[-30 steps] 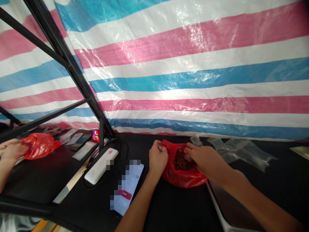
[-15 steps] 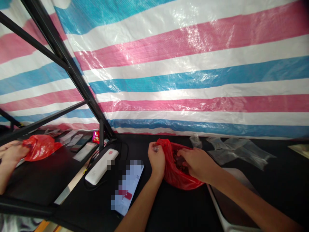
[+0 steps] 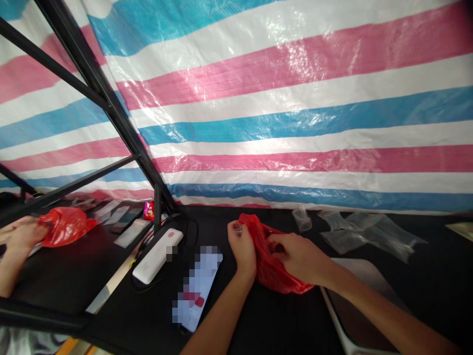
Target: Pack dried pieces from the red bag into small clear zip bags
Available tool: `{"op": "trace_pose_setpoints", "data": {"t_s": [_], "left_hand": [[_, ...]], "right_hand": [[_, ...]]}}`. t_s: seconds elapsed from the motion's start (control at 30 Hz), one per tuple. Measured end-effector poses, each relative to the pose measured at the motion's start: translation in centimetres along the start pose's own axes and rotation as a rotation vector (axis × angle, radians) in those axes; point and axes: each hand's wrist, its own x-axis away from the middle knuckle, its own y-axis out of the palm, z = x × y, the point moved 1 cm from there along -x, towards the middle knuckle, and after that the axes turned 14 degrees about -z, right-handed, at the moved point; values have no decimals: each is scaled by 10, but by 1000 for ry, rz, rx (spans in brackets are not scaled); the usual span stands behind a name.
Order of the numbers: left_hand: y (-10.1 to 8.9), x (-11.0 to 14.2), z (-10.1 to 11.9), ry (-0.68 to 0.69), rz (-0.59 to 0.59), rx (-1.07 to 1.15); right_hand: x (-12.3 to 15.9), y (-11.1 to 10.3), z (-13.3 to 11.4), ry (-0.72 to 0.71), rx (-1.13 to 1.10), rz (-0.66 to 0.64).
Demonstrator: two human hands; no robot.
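A red plastic bag [image 3: 271, 266] lies crumpled on the black table, its mouth gathered so the contents are hidden. My left hand [image 3: 243, 249] is shut at the bag's upper left edge, pinching a small clear piece [image 3: 237, 229] between its fingertips. My right hand [image 3: 299, 257] grips the bag's side from the right. Beyond a black frame bar at far left, a hand [image 3: 22, 236] rests against a second red bag [image 3: 66, 226]; this may be a reflection.
A phone [image 3: 195, 288] with a pixelated screen and a white power bank [image 3: 157, 255] with a cable lie left of my hands. Clear plastic bags [image 3: 369, 234] lie to the right, above a white-edged panel [image 3: 358, 305]. A striped tarpaulin [image 3: 295, 108] hangs behind the table.
The red bag has been gathered narrower, and the dark brown contents visible earlier are now hidden. My right hand has come out of the bag's mouth onto its side.
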Motion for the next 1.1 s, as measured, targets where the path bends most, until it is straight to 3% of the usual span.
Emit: {"op": "trace_pose_setpoints", "data": {"t_s": [0.1, 0.3, 0.4, 0.53, 0.7, 0.9, 1.1], "left_hand": [[-1, 2, 6, 80, -35, -79], [-8, 10, 30, 470, -42, -284], [-7, 15, 39, 594, -156, -325], [1, 22, 41, 593, -353, -532], [5, 29, 39, 508, -451, -648], [5, 31, 38, 503, -508, -697], [3, 31, 36, 468, -503, -656]], "right_hand": [[-4, -9, 14, -49, -76, 4], [-3, -40, 36, -182, -267, 117], [5, -55, 34, -296, -381, 135], [17, -65, 23, -306, -341, 183], [30, -60, 4, -244, -67, 246], [33, -48, -13, -356, 177, 310], [29, -47, -14, -373, 210, 332]]}}
